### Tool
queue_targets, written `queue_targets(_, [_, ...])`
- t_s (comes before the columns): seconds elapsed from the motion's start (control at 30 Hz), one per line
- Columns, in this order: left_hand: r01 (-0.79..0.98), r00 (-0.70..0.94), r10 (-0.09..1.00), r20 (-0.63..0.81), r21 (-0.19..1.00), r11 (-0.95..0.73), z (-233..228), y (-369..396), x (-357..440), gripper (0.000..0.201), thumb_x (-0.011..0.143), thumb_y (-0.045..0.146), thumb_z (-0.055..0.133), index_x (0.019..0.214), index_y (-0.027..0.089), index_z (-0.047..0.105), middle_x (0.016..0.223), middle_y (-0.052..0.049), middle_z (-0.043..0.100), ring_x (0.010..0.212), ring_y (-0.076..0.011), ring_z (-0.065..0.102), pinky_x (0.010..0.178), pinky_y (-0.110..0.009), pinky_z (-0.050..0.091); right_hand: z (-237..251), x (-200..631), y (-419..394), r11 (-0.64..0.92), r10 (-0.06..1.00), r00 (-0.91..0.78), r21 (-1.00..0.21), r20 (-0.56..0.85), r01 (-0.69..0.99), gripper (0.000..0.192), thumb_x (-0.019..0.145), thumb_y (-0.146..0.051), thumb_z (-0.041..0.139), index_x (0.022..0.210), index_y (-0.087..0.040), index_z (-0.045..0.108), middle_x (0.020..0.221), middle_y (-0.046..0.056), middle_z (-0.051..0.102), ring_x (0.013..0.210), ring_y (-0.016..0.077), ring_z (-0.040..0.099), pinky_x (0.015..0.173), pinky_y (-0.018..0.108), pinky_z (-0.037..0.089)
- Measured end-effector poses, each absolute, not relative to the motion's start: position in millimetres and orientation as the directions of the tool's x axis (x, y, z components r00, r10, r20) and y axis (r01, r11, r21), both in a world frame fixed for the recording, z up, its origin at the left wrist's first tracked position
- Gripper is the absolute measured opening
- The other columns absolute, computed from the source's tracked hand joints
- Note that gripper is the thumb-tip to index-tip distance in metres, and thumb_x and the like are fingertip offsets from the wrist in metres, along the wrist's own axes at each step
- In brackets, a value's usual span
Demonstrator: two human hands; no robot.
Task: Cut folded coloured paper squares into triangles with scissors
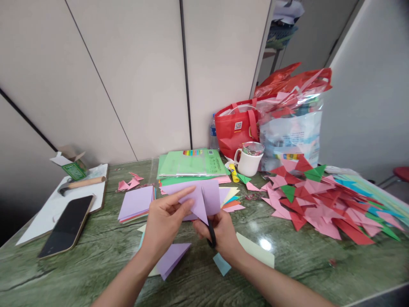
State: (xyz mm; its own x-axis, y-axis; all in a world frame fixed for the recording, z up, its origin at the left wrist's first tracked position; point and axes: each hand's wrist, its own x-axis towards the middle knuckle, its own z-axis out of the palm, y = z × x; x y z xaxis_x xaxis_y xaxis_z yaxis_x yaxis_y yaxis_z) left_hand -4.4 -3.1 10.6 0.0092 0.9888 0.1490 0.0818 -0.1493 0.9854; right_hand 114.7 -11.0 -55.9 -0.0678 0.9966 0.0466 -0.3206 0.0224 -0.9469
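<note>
Left hand pinches purple sheet, long axis crosswise; right hand grips scissors, pointing away, across sheet's width.

The person's bare left forearm slants up from the bottom edge toward the frame's centre, where the left hand stretches its index finger to the upper right, thumb pressed close below. The bare right forearm slants up leftward; the right hand, lower centre, curls its fingers closed.
</note>
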Motion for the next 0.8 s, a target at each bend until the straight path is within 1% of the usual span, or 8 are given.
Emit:
queue_targets(0.07, [0.067,0.022,0.990,0.143,0.987,-0.144,9.7,-2.4,-5.1,0.028,0.066,0.022,0.069,0.093,0.022,0.073,0.075,0.000,0.072,0.055,-0.0092,0.055,0.054,-0.019,0.049,-55.4,115.0,-10.4,0.045,0.995,-0.074,-0.944,0.073,-0.326,0.031,0.054,-0.032,0.077,0.067,-0.017,0.053,0.049,-0.004,0.055,0.042,0.0096,0.045,0.043,0.021,0.042])
queue_targets(0.13, [0.057,0.042,0.990,0.134,0.989,-0.136,9.2,-2.0,-5.8,0.028,0.067,0.022,0.068,0.095,0.022,0.073,0.082,-0.001,0.073,0.059,-0.0102,0.057,0.057,-0.019,0.050,-55.9,115.0,-9.4,0.078,0.991,-0.072,-0.936,0.109,-0.344,0.030,0.054,-0.030,0.077,0.069,-0.018,0.054,0.056,-0.003,0.060,0.046,0.0106,0.049,0.047,0.022,0.044])
queue_targets(0.2, [0.056,0.059,0.991,0.123,0.990,-0.126,9.1,-2.1,-6.3,0.029,0.067,0.021,0.068,0.096,0.022,0.072,0.084,-0.002,0.073,0.061,-0.0106,0.058,0.058,-0.020,0.050,-56.9,114.8,-8.3,0.099,0.988,-0.077,-0.925,0.137,-0.368,0.032,0.054,-0.030,0.077,0.072,-0.017,0.054,0.065,0.000,0.064,0.054,0.0130,0.055,0.053,0.023,0.046])
queue_targets(0.3, [0.066,0.063,0.992,0.112,0.991,-0.116,9.1,-3.0,-6.4,0.031,0.066,0.020,0.069,0.097,0.021,0.072,0.084,-0.004,0.073,0.060,-0.0119,0.059,0.057,-0.022,0.050,-56.6,114.9,-7.5,0.093,0.989,-0.075,-0.926,0.129,-0.365,0.039,0.052,-0.033,0.079,0.079,-0.017,0.056,0.075,0.004,0.069,0.067,0.0195,0.062,0.063,0.027,0.050])
queue_targets(0.4, [0.057,0.058,0.993,0.101,0.993,-0.105,8.3,-3.7,-5.7,0.030,0.065,0.020,0.069,0.095,0.020,0.073,0.087,-0.006,0.073,0.063,-0.0142,0.061,0.061,-0.026,0.051,-53.8,115.9,-7.6,0.084,0.992,-0.060,-0.930,0.113,-0.359,0.048,0.050,-0.034,0.081,0.087,-0.017,0.057,0.083,0.007,0.070,0.077,0.0248,0.064,0.072,0.033,0.052])
queue_targets(0.47, [0.037,0.060,0.994,0.093,0.995,-0.096,7.5,-3.8,-5.1,0.029,0.065,0.019,0.070,0.094,0.020,0.073,0.086,-0.006,0.073,0.063,-0.0142,0.061,0.062,-0.026,0.051,-51.5,116.7,-7.8,0.067,0.993,-0.068,-0.931,0.098,-0.360,0.051,0.049,-0.036,0.082,0.089,-0.017,0.057,0.084,0.007,0.071,0.080,0.0264,0.064,0.074,0.034,0.052])
queue_targets(0.63, [0.016,0.062,0.995,0.076,0.997,-0.077,7.7,-4.1,-4.2,0.033,0.064,0.018,0.070,0.096,0.018,0.072,0.066,-0.003,0.070,0.052,-0.0116,0.056,0.053,-0.024,0.048,-48.4,117.2,-8.5,0.043,0.997,-0.052,-0.944,0.064,-0.328,0.051,0.045,-0.041,0.082,0.083,-0.018,0.057,0.078,0.006,0.071,0.078,0.0270,0.065,0.069,0.034,0.053])
queue_targets(0.8, [0.036,0.090,0.993,0.075,0.996,-0.078,8.3,-4.2,-4.8,0.035,0.065,0.019,0.069,0.101,0.018,0.070,0.057,-0.001,0.068,0.048,-0.0111,0.055,0.049,-0.022,0.045,-48.5,116.3,-8.7,0.055,0.998,-0.014,-0.949,0.063,-0.309,0.048,0.045,-0.037,0.082,0.080,-0.018,0.057,0.069,0.002,0.068,0.060,0.0200,0.062,0.053,0.026,0.050])
